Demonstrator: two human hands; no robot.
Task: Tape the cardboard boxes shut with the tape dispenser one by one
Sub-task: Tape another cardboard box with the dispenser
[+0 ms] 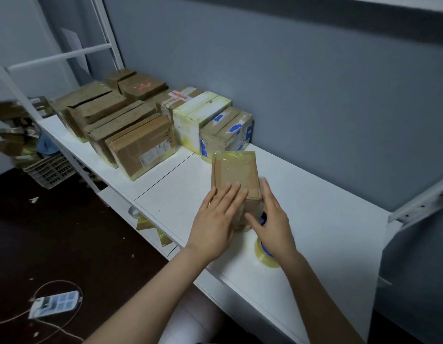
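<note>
A small cardboard box (234,170) wrapped in clear tape stands on the white table (314,207) in front of me. My left hand (215,217) lies flat with straight fingers on the box's near top and left side. On the box's right side rests my right hand (272,219), fingers straight and thumb reaching across the near face. The tape dispenser (264,247), blue with a yellowish clear roll, lies on the table under my right hand, mostly hidden by it.
Several taped cardboard boxes (141,142) stand in rows at the table's far left, against the grey wall. A white metal frame (66,55) rises behind them. A plastic crate (51,170) and a power strip (54,304) sit on the dark floor at left.
</note>
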